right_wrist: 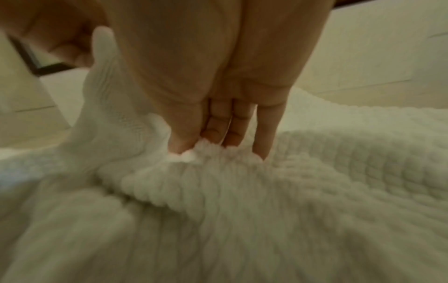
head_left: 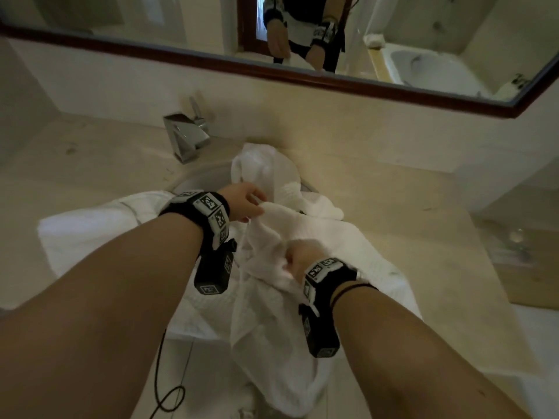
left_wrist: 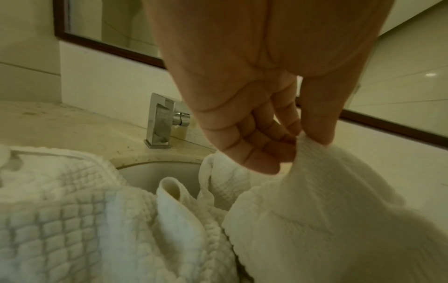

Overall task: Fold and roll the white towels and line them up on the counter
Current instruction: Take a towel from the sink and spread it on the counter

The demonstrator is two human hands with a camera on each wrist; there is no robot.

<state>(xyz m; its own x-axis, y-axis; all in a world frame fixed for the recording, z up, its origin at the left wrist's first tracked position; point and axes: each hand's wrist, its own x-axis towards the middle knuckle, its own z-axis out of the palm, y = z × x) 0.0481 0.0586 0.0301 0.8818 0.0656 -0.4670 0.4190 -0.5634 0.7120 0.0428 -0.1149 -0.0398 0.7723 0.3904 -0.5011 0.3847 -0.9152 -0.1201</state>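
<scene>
Between the two hands, a white waffle-weave towel point(head_left: 272, 237) hangs bunched over the front edge of the beige stone counter point(head_left: 408, 207). The left hand point(head_left: 246, 201) pinches a top edge of it between thumb and curled fingers point(left_wrist: 254, 151). The right hand point(head_left: 298, 258) grips a fold nearer the body, fingertips point(right_wrist: 213, 132) pressed into the cloth. Beyond the left fingers more white towels point(head_left: 266, 170) lie heaped in the round basin point(left_wrist: 157, 170), beside a square chrome tap point(head_left: 187, 137). Another white towel point(head_left: 90, 234) lies spread left of the hands.
</scene>
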